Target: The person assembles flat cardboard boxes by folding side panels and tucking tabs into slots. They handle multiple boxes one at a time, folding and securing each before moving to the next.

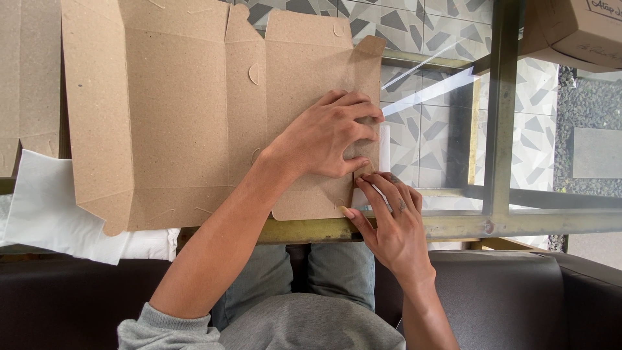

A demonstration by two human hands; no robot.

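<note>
Left hand point(327, 136), fingers spread flat, presses the unfolded brown cardboard box blank point(194, 110) at frame centre; its long axis runs left–right. Right hand point(389, 217), lower right, pinches the blank's narrow right-end flap point(368, 65), nearer that edge.

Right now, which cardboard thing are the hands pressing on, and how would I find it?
Look at the glass table with the brass-coloured frame. Lying flat on it is a big brown unfolded cardboard box, with the left hand pressed on its right side and the right hand pinching the narrow edge flap there. Unlike the folded-up box at the top right corner, it is spread open with visible creases.
</note>
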